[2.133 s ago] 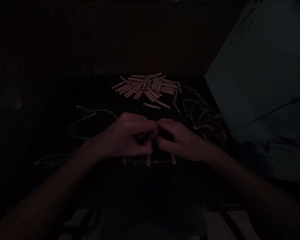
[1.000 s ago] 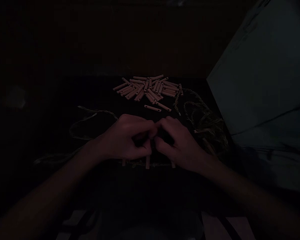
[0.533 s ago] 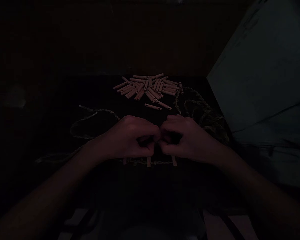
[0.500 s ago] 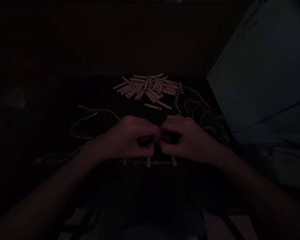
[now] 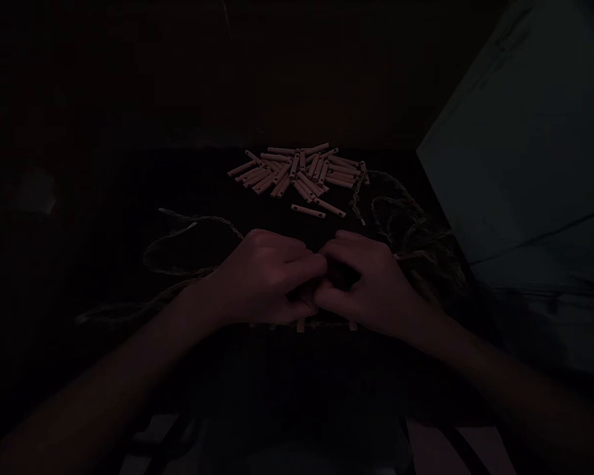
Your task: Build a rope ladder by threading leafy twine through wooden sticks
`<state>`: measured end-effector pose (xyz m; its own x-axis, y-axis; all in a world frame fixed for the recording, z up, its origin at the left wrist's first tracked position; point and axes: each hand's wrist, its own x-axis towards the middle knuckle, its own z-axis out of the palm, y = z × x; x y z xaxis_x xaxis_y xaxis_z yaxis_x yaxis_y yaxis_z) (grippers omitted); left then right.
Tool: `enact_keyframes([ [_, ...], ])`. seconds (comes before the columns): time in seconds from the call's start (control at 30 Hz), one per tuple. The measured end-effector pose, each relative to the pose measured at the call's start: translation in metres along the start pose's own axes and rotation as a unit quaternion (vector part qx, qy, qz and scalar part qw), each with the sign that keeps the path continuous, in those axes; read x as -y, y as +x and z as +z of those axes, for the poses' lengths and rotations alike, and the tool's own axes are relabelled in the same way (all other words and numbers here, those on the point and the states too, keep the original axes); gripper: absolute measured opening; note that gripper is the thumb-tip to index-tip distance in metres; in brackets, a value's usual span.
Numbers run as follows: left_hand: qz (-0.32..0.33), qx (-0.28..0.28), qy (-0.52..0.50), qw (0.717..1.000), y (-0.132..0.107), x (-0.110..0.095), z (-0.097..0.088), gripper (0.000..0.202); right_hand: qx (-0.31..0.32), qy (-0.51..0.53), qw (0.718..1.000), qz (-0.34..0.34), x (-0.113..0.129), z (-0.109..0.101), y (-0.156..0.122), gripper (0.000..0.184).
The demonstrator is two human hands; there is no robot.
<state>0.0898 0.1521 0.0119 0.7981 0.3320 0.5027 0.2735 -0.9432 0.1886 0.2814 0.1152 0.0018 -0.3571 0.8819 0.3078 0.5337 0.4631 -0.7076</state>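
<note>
In very dim light, my left hand [image 5: 272,274] and my right hand [image 5: 359,274] meet over a dark table, fingertips pinched together and touching. Whatever lies between the fingers is hidden, too dark to make out. Just below the hands runs a twisted cord [image 5: 321,324] with small wooden sticks on it; one stick [image 5: 300,324] shows beneath my left fingers and another stick [image 5: 353,325] beneath my right hand. Loose cord [image 5: 165,269] loops out to the left of my left wrist.
A pile of short wooden sticks with holes near their ends [image 5: 297,173] lies at the back of the table. One loose stick [image 5: 307,211] sits in front of it. Tangled rope [image 5: 406,221] is heaped at right, beside a pale wall [image 5: 534,152].
My left hand has shifted slightly right and its forefinger now reaches over toward the right fingertips. The hands cover more of the sticks on the cord. The whole view has shifted a little.
</note>
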Motion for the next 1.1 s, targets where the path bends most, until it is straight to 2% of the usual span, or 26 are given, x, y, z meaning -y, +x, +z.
enact_keyframes([
  [0.17,0.016,-0.052,0.011,0.998,-0.003,0.004,0.005,0.002,-0.073,0.014,0.997,0.032,0.003,0.008,-0.003,0.009],
  [0.27,0.008,-0.069,-0.012,0.997,-0.004,0.005,0.005,0.011,-0.091,0.050,0.994,0.041,0.002,0.010,-0.003,0.005],
  [0.4,-0.066,-0.031,-0.054,0.996,-0.002,0.006,-0.004,0.014,-0.078,0.085,0.993,0.036,-0.001,0.007,-0.002,0.003],
  [0.5,-0.147,-0.014,-0.122,0.981,0.001,0.008,-0.012,0.017,-0.075,0.111,0.988,0.072,-0.002,0.005,-0.002,0.004],
  [0.6,-0.212,0.040,-0.166,0.962,0.003,0.011,-0.014,0.018,-0.087,0.135,0.980,0.120,-0.003,0.005,-0.001,0.004],
  [0.7,-0.242,0.076,-0.153,0.955,0.002,0.014,-0.010,0.028,-0.095,0.150,0.972,0.154,-0.004,0.007,-0.001,0.004],
  [0.8,-0.249,0.069,-0.151,0.954,0.000,0.018,-0.006,0.022,-0.096,0.145,0.970,0.169,-0.008,0.008,-0.001,0.003],
  [0.87,-0.256,0.067,-0.163,0.950,0.000,0.019,-0.007,0.020,-0.103,0.138,0.973,0.152,-0.011,0.008,-0.001,0.006],
  [1.0,-0.265,0.082,-0.171,0.946,0.002,0.021,-0.013,0.022,-0.086,0.092,0.992,0.026,-0.014,0.005,0.001,0.041],
  [1.03,-0.264,0.084,-0.174,0.945,0.002,0.021,-0.015,0.022,-0.073,0.079,0.994,-0.010,-0.014,0.004,0.001,0.044],
  [1.1,-0.260,0.088,-0.185,0.944,0.002,0.020,-0.016,0.023,-0.058,0.066,0.995,-0.056,-0.015,0.003,0.001,0.039],
])
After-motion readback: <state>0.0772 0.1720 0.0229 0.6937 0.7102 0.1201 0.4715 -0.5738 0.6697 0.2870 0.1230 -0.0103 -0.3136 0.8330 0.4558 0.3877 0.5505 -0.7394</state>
